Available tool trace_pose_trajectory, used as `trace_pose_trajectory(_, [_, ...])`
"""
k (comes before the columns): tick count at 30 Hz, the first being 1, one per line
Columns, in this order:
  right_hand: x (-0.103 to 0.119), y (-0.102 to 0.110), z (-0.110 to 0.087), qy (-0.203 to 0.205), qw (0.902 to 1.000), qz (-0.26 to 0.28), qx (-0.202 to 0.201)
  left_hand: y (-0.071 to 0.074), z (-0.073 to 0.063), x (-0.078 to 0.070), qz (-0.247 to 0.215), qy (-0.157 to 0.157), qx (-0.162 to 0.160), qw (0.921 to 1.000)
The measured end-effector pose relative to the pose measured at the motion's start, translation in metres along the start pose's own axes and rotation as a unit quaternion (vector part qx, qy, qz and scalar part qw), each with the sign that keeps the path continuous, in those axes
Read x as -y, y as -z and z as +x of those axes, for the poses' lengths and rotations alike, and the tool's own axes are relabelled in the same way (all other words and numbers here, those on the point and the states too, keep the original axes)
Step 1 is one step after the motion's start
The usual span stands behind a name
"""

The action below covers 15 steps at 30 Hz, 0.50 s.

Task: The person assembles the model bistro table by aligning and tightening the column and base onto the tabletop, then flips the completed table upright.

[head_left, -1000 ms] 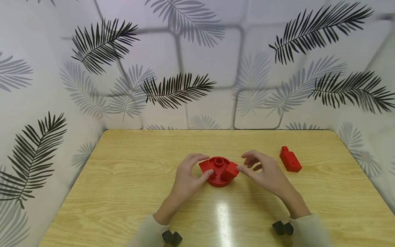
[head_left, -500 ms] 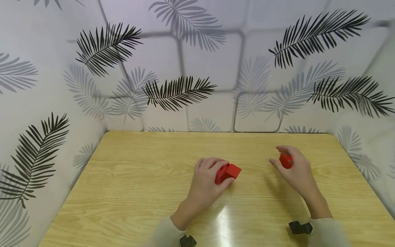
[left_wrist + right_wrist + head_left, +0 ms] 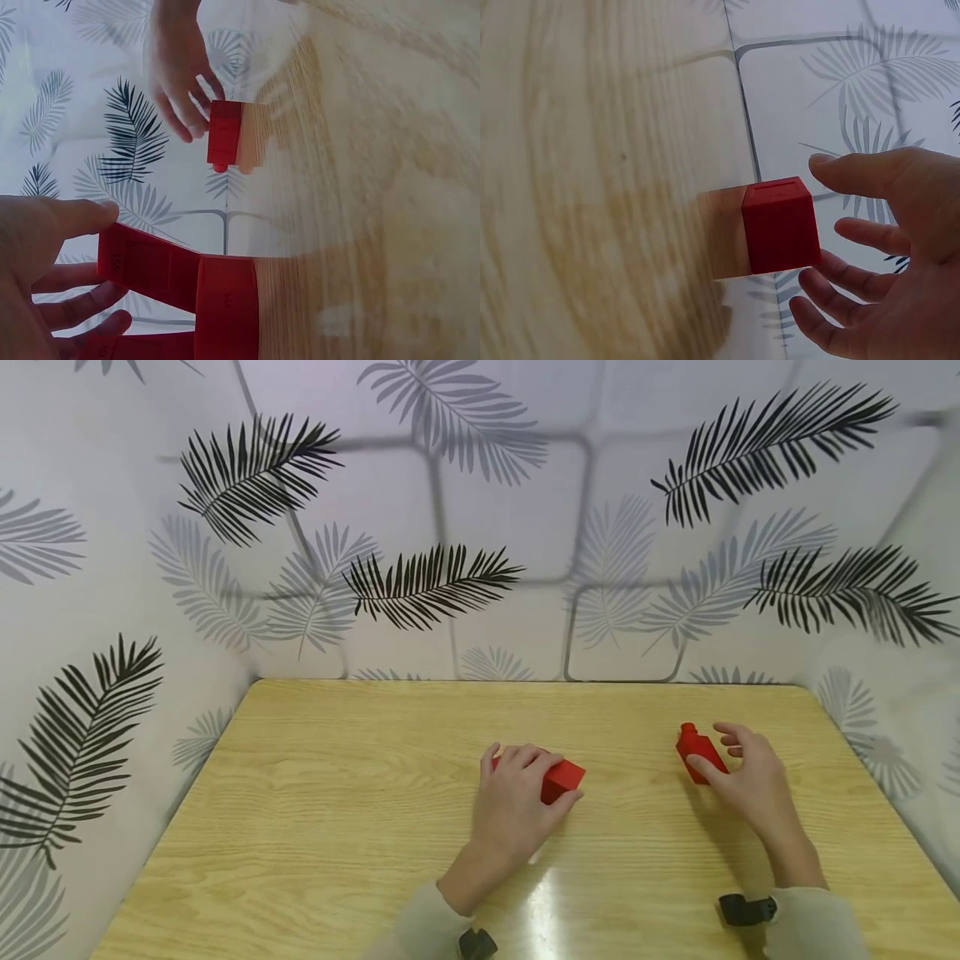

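Note:
My left hand grips a tilted red block, its thumb on the near side and fingers over the top. The left wrist view shows that block leaning outward from a round red base, which stands on the table, with a second red piece beside it. Most of the base is hidden by the hand in the head view. My right hand is spread beside a red bottle-shaped block with a short round neck. A gap shows between the block's end and my fingers in the right wrist view.
The pieces rest on a wood-grain table. A pale wall with dark leaf prints rises behind its far edge and at both sides. A strip of glare lies near the table's front middle.
My right hand has moved right, from the round base to the bottle-shaped block. My left hand has shifted right, from the base's left side to the right-hand block.

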State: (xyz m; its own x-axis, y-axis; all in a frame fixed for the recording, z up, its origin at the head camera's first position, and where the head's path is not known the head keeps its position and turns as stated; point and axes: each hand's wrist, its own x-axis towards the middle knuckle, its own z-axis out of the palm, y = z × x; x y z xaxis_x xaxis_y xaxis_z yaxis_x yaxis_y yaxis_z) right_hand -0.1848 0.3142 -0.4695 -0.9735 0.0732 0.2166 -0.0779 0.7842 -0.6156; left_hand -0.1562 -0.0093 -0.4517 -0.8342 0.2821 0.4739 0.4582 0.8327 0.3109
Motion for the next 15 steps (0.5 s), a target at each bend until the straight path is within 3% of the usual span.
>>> trace_pose_trajectory(6, [-0.010,0.000,0.000,-0.041,0.9969,-0.017,0.065,0.003,0.000,0.006,-0.041,-0.022,-0.002,0.9989])
trace_pose_trajectory(11, [-0.014,0.000,-0.001,-0.055,0.9951,-0.024,0.078,0.009,-0.002,0.016,-0.097,-0.040,0.017,0.9943])
trace_pose_trajectory(15, [-0.013,-0.001,-0.002,-0.053,0.9954,-0.028,0.074,0.014,-0.006,0.021,-0.113,-0.038,0.040,0.9921])
